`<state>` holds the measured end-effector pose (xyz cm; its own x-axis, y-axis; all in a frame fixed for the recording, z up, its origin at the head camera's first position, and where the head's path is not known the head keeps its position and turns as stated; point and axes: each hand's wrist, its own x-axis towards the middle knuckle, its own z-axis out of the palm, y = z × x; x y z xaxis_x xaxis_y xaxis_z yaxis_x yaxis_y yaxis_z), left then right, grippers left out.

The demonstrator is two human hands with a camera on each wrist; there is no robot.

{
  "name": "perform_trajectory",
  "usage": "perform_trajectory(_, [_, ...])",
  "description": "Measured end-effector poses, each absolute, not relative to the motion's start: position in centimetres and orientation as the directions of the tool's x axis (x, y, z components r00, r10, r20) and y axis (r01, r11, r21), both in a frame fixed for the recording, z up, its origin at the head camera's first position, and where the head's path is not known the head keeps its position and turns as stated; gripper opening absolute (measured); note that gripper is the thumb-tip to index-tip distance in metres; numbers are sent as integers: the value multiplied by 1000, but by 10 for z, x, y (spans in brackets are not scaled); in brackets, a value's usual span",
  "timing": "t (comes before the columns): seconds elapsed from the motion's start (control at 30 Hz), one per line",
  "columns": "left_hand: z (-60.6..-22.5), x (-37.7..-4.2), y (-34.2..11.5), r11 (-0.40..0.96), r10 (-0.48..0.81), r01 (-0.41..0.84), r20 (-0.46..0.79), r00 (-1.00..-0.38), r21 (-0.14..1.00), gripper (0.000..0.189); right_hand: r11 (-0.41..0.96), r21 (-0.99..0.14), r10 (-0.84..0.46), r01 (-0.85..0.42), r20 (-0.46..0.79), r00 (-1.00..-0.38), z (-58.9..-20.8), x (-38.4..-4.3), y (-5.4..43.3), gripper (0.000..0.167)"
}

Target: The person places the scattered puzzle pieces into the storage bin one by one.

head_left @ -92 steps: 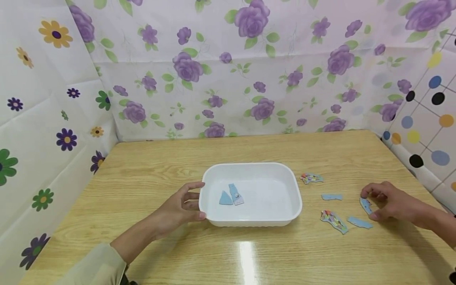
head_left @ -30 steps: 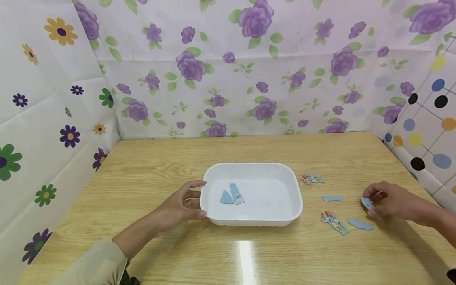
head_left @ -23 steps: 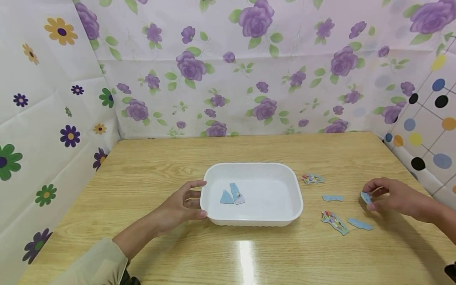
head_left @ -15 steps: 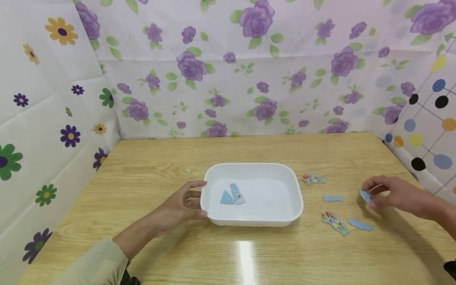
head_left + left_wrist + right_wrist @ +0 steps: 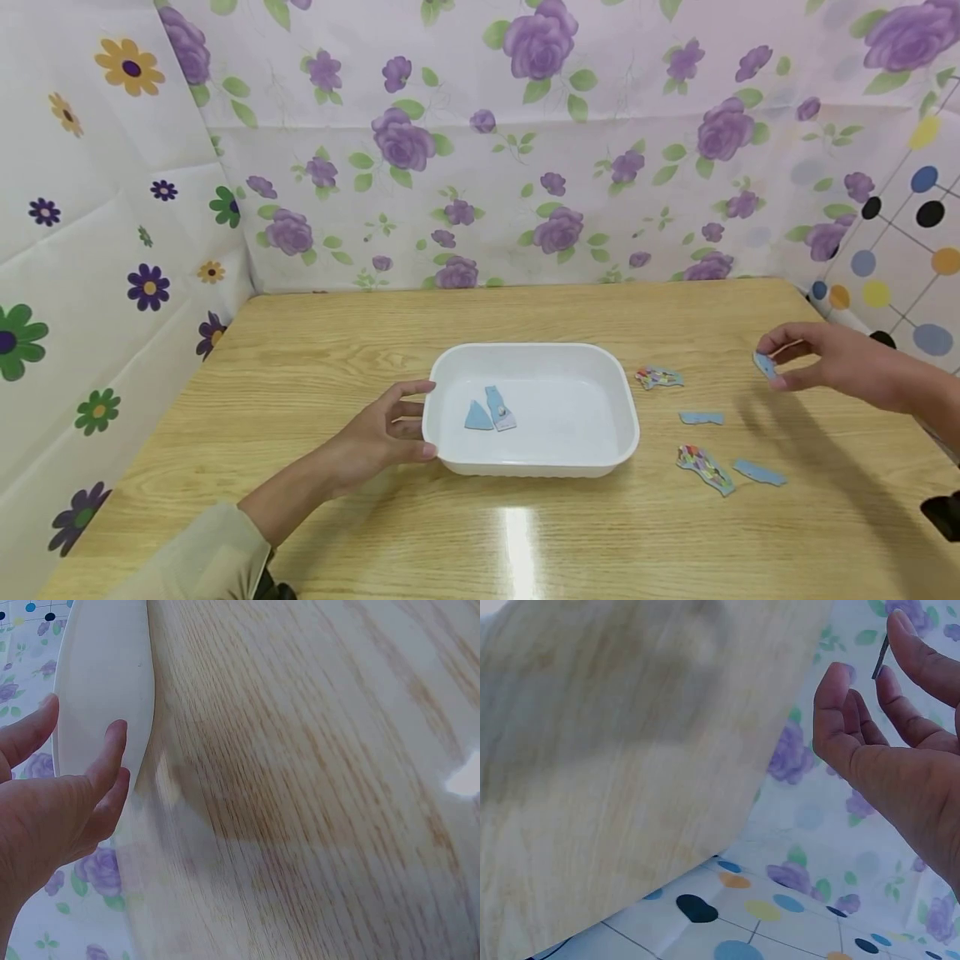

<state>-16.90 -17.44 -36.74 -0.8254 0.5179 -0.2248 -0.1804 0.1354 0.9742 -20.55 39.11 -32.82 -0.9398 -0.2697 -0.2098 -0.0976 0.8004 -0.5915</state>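
Note:
My right hand (image 5: 851,367) pinches a small light-blue flat puzzle piece (image 5: 764,364) between thumb and fingers, raised above the right part of the table. Edge-on, that piece (image 5: 882,657) looks thin and dark in the right wrist view. At the left end of a white tray (image 5: 532,467), my left hand (image 5: 375,429) rests its spread fingertips and thumb against the wall and rim. The left wrist view shows its fingers (image 5: 112,754) loosely bent along the tray's outside. Inside the tray lie a blue triangular piece (image 5: 477,416) and a longer blue piece (image 5: 500,408).
Right of the tray, two multicoloured pieces (image 5: 703,468) and two narrow light-blue pieces (image 5: 759,472) lie on the wooden table (image 5: 337,333). A flowered sheet (image 5: 480,192) hangs along the back edge, with patterned sheets on both sides.
My right hand has pinched the blue piece off the table and lifted it up and toward the back. The left hand and the tray stay in place.

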Motion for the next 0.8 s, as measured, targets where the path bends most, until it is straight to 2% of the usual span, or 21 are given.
perform_trajectory(0.17, [-368,-169,-174,129,521,-180,-221,-824,975,87,803,-581,-287,-129,-188,-939,-320,-212,384,54])
perform_trajectory(0.5, [-370,-170,-174,129,522,-176,-218,-825,976,88,754,-618,-378,-223,-131,-916,-312,-218,354,40])
perform_trajectory(0.8, [-370,-170,-174,124,524,-177,-216,-824,976,88,744,-627,-375,-230,-107,-921,-300,-227,340,44])
